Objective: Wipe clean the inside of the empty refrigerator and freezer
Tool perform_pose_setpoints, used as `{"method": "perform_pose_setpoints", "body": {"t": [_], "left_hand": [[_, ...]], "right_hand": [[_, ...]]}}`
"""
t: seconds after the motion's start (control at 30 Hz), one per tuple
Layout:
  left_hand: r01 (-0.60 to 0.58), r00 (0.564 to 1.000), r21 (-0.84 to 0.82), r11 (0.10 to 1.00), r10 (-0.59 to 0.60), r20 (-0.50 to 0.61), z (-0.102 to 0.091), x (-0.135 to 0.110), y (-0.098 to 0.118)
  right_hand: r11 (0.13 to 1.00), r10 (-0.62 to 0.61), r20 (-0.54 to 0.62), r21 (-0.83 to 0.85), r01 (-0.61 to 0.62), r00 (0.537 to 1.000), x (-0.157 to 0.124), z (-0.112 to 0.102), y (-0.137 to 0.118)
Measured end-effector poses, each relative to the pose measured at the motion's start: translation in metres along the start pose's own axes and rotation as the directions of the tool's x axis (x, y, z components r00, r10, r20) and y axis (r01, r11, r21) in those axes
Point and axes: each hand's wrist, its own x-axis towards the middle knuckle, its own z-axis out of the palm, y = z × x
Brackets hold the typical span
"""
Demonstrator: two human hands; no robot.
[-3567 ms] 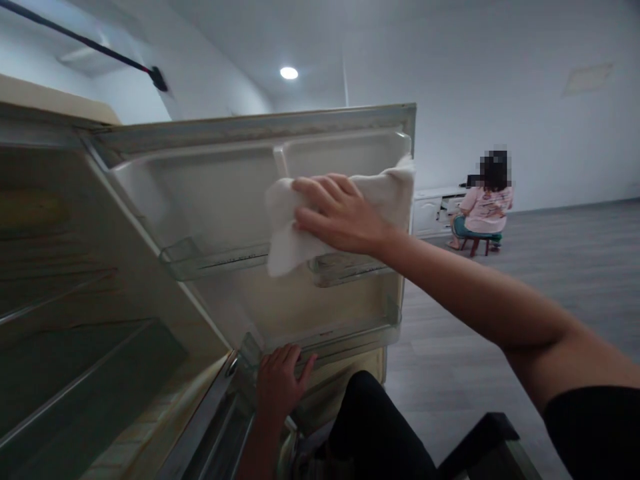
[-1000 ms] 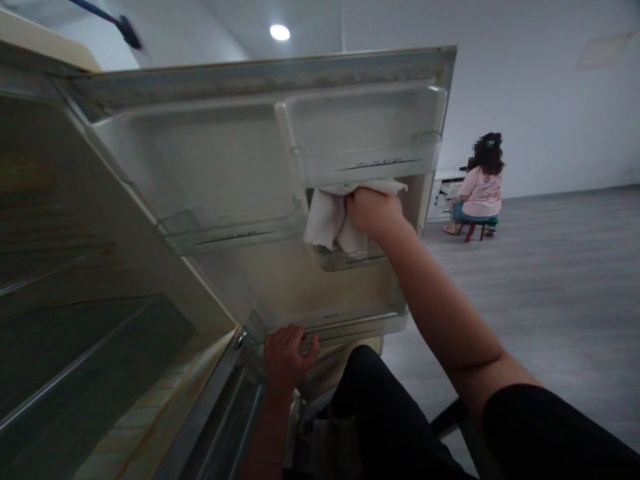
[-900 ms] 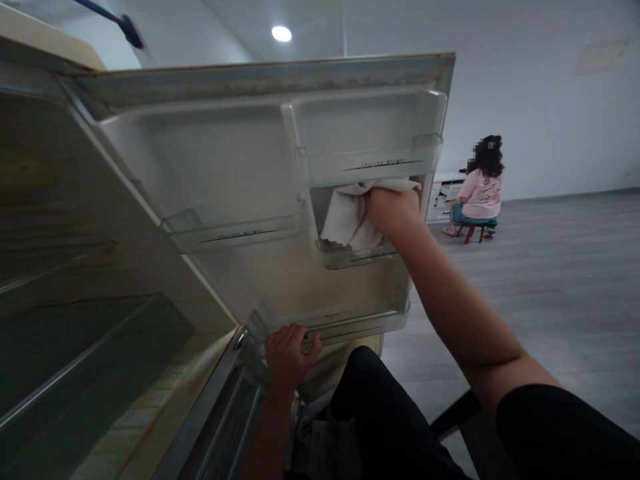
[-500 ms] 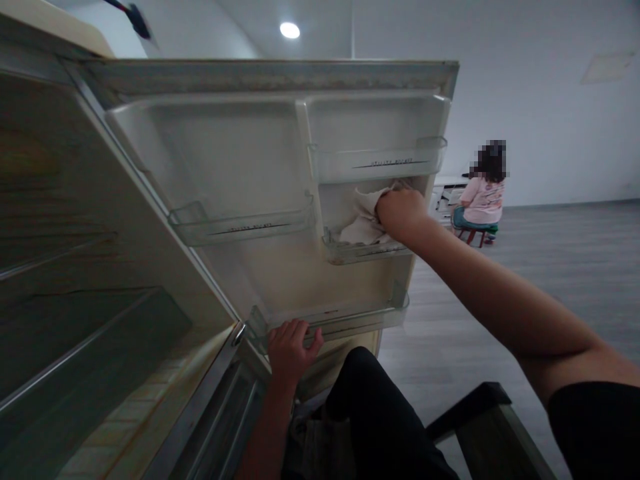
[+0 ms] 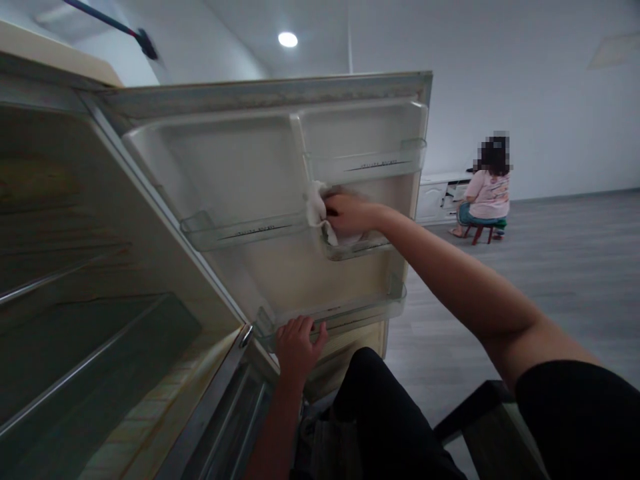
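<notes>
My right hand [image 5: 353,212] is closed on a whitish cloth [image 5: 315,205], pressed near the divider of the open fridge door [image 5: 240,153], just above the small middle-right door shelf [image 5: 357,250]. Part of the cloth is hidden behind the fingers. Lower down, my left hand [image 5: 300,340] rests with its fingers spread over the rim of the bottom door shelf [image 5: 350,320]. A clear shelf [image 5: 250,230] spans the left half of the door, and another clear shelf [image 5: 380,160] sits at the upper right.
The fridge interior [image 5: 100,333] with its shelves stands open at left. Beyond the door, a person [image 5: 487,193] sits on a low stool [image 5: 483,230] beside a white cabinet [image 5: 433,200]. A dark-framed object [image 5: 480,413] stands near my knee [image 5: 370,380].
My right hand has moved left with the cloth, from the shelf's right part to the divider. The door's free edge appears shifted slightly left. My left hand keeps its place on the bottom shelf.
</notes>
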Motion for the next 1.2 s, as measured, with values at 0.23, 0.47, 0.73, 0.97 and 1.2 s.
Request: {"method": "perform_pose_setpoints", "body": {"t": [0.23,0.47,0.73,0.97,1.2], "left_hand": [[-0.003,1.000,0.014,1.000,0.003,-0.001,0.001,0.001,-0.001],[-0.038,0.999,-0.024,0.999,0.038,-0.012,-0.004,-0.003,-0.003],[-0.044,0.999,-0.004,0.999,0.044,0.023,-0.006,-0.004,-0.004],[-0.040,0.999,0.022,0.999,0.039,0.033,-0.003,-0.003,-0.004],[-0.042,0.999,0.026,0.999,0.041,0.013,0.000,-0.004,-0.005]], "right_hand": [[0.930,-0.337,0.142,0.205,0.306,0.931,-0.057,-0.015,-0.005],[0.958,-0.195,-0.112,-0.234,0.165,0.974,-0.069,0.041,-0.025],[0.939,-0.166,-0.006,-0.306,0.156,0.986,-0.081,0.033,-0.002],[0.895,-0.065,0.014,-0.442,0.064,0.998,-0.112,0.012,0.038],[0.832,-0.195,-0.164,-0.550,0.074,0.967,-0.117,0.037,0.046]]}}
